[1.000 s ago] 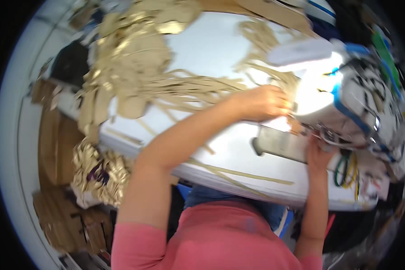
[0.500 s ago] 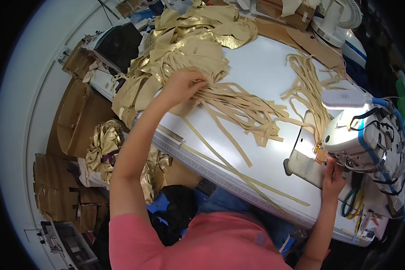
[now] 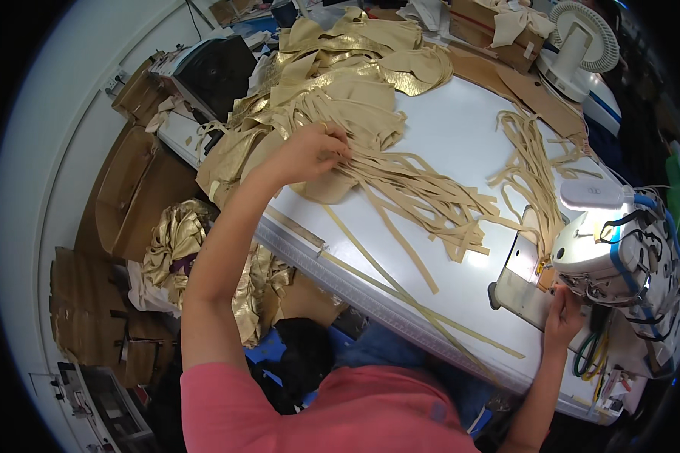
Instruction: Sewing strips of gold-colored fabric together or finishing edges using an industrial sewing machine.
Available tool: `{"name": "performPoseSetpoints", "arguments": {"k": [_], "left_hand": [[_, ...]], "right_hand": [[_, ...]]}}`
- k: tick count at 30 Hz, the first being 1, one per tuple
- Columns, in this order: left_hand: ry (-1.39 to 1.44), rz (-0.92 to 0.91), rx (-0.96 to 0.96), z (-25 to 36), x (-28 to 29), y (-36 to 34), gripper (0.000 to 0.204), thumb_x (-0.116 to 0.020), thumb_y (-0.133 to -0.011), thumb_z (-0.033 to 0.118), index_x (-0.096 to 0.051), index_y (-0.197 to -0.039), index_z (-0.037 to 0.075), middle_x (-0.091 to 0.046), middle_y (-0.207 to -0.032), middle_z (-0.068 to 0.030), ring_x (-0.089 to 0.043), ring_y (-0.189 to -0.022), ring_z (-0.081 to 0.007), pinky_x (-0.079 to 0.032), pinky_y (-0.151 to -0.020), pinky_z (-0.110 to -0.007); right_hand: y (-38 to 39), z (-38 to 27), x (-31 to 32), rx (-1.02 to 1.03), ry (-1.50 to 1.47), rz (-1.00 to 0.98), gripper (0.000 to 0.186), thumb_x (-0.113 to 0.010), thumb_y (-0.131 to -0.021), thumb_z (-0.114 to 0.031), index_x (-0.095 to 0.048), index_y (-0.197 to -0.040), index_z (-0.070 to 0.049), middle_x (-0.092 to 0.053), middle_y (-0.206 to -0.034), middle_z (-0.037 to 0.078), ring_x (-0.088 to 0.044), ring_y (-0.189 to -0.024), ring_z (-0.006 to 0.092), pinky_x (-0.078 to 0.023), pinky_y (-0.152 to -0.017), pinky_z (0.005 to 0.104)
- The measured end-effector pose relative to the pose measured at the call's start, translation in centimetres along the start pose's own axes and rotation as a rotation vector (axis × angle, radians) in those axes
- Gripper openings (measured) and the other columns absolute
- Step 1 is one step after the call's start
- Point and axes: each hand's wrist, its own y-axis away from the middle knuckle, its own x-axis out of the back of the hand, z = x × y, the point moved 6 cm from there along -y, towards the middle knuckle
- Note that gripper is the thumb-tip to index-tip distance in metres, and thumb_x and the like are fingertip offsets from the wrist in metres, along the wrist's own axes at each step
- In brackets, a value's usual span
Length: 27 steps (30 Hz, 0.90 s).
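Note:
My left hand (image 3: 313, 151) has its fingers curled on the ends of a bunch of beige fabric strips (image 3: 415, 189), beside a pile of gold and beige fabric pieces (image 3: 340, 60). My right hand (image 3: 563, 317) is at the front of a white sewing machine (image 3: 593, 257), beside its metal plate (image 3: 517, 275), fingers bent together; what is in them, if anything, is hidden. A second bundle of beige strips (image 3: 521, 151) runs to the lit needle area. Long thin strips (image 3: 370, 272) lie along the table's front.
The white worktable (image 3: 461, 121) has a ruler edge. A white fan (image 3: 574, 45) and cardboard box (image 3: 491, 26) stand at the back. A black monitor-like object (image 3: 219, 72), cardboard pieces (image 3: 128, 189) and crumpled gold fabric (image 3: 174, 245) are at left. A lamp (image 3: 589, 192) hangs over the machine.
My left hand has moved from beside the needle area leftward to the bunch of strips. My right hand stays at the machine. The camera view has shifted, showing more of the back.

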Motion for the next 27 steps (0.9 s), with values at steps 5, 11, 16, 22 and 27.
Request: {"name": "performPoseSetpoints", "arguments": {"k": [5,11,16,22,27], "left_hand": [[-0.057,0.058,-0.066,0.4,-0.3,0.4,0.011,-0.069,-0.071,0.001,-0.068,-0.081,0.006,-0.062,-0.097,-0.0062,-0.059,-0.091,-0.0268,-0.049,-0.077,-0.036],[-0.043,-0.034,-0.059,0.5,0.0,-0.5,0.01,-0.069,-0.075,0.005,-0.062,-0.08,0.005,-0.064,-0.088,-0.0074,-0.061,-0.085,-0.0278,-0.047,-0.074,-0.036],[0.266,-0.164,0.109,2.8,0.2,-1.6,0.008,-0.065,-0.084,0.009,-0.06,-0.083,0.004,-0.065,-0.082,-0.0045,-0.061,-0.077,-0.0179,-0.046,-0.072,-0.03],[0.867,-0.485,0.168,10.7,-2.6,-2.4,0.011,-0.06,-0.092,0.015,-0.055,-0.095,0.005,-0.061,-0.08,0.0,-0.053,-0.07,-0.0034,-0.043,-0.06,-0.019],[0.988,-0.62,0.279,12.1,-4.9,-2.0,0.014,-0.055,-0.095,0.016,-0.057,-0.103,0.005,-0.056,-0.076,0.0015,-0.05,-0.064,-0.0036,-0.04,-0.056,-0.018]], "right_hand": [[-1.4,-4.7,-0.4,0.147,0.065,0.019,0.008,-0.061,-0.088,-0.006,-0.065,-0.092,0.0,-0.063,-0.079,0.008,-0.056,-0.07,0.0211,-0.045,-0.068,0.0305],[-3.8,-11.7,-5.0,0.12,-0.323,-0.215,0.003,-0.062,-0.08,0.001,-0.064,-0.081,0.0,-0.059,-0.072,0.011,-0.055,-0.063,0.0251,-0.044,-0.061,0.033],[-6.8,-16.2,-9.2,0.164,-0.506,-0.354,0.02,-0.064,-0.079,0.0,-0.061,-0.099,0.0,-0.06,-0.098,0.015,-0.059,-0.09,0.0276,-0.047,-0.079,0.0338],[-9.7,-19.9,-13.7,0.124,-0.81,-0.352,0.039,-0.062,-0.086,-0.01,-0.048,-0.122,-0.001,-0.059,-0.104,0.009,-0.058,-0.093,0.0186,-0.046,-0.084,0.0309],[-6.8,-17.6,-14.0,-0.488,-1.168,-0.875,0.022,-0.058,-0.093,-0.016,-0.056,-0.11,-0.002,-0.056,-0.085,-0.001,-0.05,-0.069,0.0055,-0.04,-0.061,0.0194]]}}
